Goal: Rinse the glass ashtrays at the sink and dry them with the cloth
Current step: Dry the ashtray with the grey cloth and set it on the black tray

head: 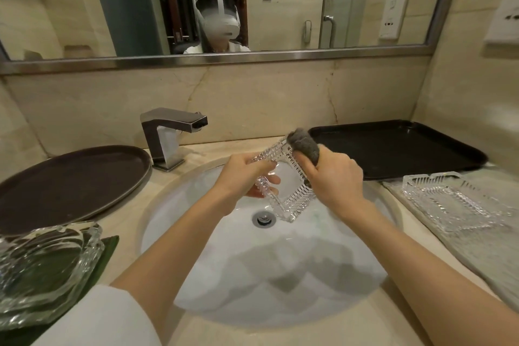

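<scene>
I held the square cut-glass ashtray [283, 180] tilted on one corner above the sink basin [196, 233], a little past the drain [263, 218] toward the faucet [168, 135]. My left hand [244, 174] gripped its left edge, fingers curled round the rim. My right hand [334, 180] was clamped on a grey cloth [306, 146], bunched up, and pressed it against the far right edge of the ashtray. No water was running from the faucet, so I judged the rinsing of this piece was finished and the drying was in hand.

Right of the sink, a second ribbed ashtray [446, 205] lay on a grey mat [477, 247] on the surface. Left of the sink, smooth glass ashtrays [45, 267] sat stacked, probably waiting.

The next move would call for turning the ashtray in my left fingers, so the cloth could reach the other edges and the hollow, with a firm grip because wet glass is slippery.
</scene>
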`<control>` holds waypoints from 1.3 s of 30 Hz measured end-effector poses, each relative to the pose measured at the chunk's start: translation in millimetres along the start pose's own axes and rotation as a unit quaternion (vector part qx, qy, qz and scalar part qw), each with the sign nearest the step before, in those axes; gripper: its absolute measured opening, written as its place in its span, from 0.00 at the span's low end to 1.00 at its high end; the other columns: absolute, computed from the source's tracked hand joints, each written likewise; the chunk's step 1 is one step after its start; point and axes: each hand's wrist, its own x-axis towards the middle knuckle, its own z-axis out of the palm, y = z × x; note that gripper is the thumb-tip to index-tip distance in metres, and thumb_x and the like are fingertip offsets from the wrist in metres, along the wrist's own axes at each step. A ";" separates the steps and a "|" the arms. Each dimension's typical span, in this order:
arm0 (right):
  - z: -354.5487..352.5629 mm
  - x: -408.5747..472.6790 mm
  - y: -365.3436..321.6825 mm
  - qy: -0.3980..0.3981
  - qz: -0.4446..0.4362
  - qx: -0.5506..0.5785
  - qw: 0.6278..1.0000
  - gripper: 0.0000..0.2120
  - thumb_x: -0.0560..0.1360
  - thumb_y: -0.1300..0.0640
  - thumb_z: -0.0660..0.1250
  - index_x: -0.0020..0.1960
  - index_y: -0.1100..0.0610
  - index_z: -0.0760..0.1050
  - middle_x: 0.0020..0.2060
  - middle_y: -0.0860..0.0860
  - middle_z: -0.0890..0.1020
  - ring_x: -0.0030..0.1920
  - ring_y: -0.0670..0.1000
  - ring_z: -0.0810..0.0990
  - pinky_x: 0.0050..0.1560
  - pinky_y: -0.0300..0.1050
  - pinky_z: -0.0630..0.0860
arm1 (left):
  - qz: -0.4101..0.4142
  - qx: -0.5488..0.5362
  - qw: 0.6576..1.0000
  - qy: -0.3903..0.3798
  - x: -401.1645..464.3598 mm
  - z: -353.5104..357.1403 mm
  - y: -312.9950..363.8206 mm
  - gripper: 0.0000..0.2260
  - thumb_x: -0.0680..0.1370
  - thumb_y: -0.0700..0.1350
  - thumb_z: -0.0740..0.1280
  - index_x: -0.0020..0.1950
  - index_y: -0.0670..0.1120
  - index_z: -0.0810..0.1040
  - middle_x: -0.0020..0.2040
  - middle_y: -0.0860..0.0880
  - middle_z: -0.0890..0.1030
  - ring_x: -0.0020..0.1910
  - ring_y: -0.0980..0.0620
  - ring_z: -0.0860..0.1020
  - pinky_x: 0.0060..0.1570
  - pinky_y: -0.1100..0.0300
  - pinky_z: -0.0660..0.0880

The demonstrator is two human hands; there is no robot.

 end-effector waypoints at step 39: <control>13.6 -17.0 -38.3 -0.064 -0.172 0.082 0.980 0.21 0.72 0.68 0.63 0.65 0.61 0.70 0.64 0.58 0.70 0.61 0.59 0.67 0.61 0.47 0.66 | 0.136 -0.040 0.982 0.123 11.6 7.3 -18.1 0.11 0.79 0.47 0.64 0.38 0.52 0.80 0.33 0.51 0.81 0.36 0.49 0.79 0.33 0.58 0.76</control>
